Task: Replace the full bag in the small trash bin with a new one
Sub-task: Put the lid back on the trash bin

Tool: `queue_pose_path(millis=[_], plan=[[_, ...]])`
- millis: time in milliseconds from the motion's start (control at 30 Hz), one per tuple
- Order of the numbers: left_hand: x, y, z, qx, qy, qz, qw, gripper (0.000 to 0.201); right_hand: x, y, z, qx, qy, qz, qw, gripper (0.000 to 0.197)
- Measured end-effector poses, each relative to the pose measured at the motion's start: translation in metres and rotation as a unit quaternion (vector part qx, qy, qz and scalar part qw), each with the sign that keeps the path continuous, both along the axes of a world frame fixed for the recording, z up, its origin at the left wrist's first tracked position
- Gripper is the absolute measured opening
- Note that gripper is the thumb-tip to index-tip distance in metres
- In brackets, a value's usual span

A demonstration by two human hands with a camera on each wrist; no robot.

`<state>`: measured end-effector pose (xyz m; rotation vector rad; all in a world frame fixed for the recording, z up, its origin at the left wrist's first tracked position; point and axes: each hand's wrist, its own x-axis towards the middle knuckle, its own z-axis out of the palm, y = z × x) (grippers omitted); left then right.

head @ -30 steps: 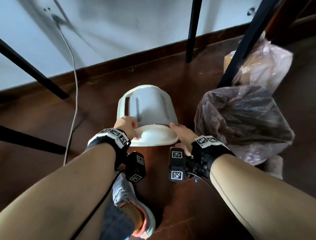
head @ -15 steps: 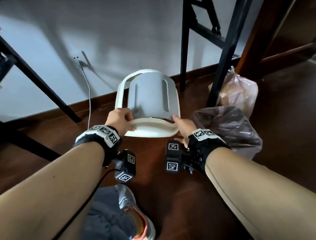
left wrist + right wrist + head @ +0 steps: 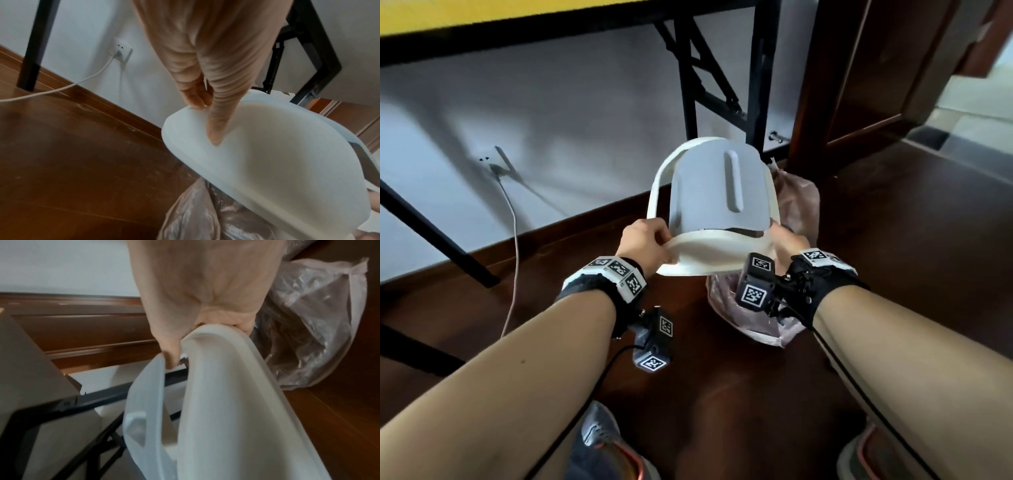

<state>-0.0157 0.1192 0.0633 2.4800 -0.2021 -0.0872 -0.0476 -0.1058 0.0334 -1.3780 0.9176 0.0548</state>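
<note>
both my left hand (image 3: pixel 645 240) and right hand (image 3: pixel 787 240) have fingers clamped on the white bin (image 3: pixel 717 209), held above the floor over the full bag (image 3: pixel 751 318), so i should keep it level.

Dim indoor light, brightest through the doorway (image 3: pixel 976 99) at upper right. Soft shadows streak the wall (image 3: pixel 551 113). Both wrist views are motion-blurred; straight lines bend near the edges.
</note>
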Motion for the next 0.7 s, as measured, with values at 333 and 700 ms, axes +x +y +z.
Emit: queue_pose_path(millis=[333, 700], plan=[[-0.005, -0.063, -0.012, 0.007, 0.075, 0.000, 0.997, 0.073, -0.023, -0.078, -0.023, -0.023, -0.081, -0.061, 0.995, 0.057], [-0.016, -0.095, -0.060, -0.370, 0.335, 0.159, 0.852, 0.024, -0.038, -0.130, -0.054, -0.019, -0.032, 0.032, 0.999, 0.055]])
